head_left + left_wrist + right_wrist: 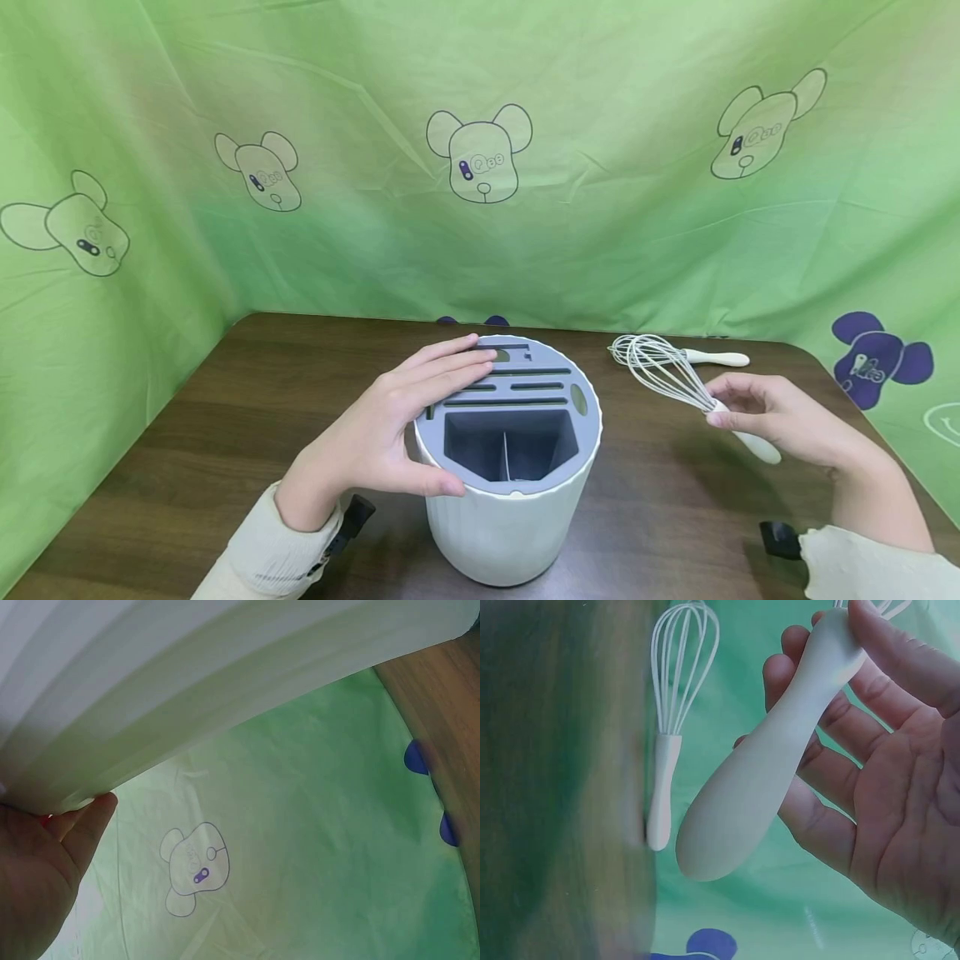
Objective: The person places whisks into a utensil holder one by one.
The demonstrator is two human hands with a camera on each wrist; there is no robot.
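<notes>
One pale whisk (pixel 742 780) is held tilted above the bench (pixel 300 375), to the right of the utensil holder (pixel 510 533), its wire loops pointing left and away, its smooth handle swelling from a narrow neck to a rounded end. The right hand (pixel 772 412) pinches that neck between thumb and fingers. A second whisk (pixel 717 358) lies just beyond, near the bench's far edge; from the head view, the held whisk's wires cross in front of its loops. The holder stands upright, a drum with a fluted white wall and a grey top insert (pixel 540 394) cut with narrow slots, small oval holes and a larger angular well split by a thin divider. The left hand (pixel 375 425) rests on it, fingers nearly straight and thumb wide apart on the near rim, covering part of the left side. Behind the dark, grained wood hangs a creased green cloth (pixel 375 242) printed with animal heads.
</notes>
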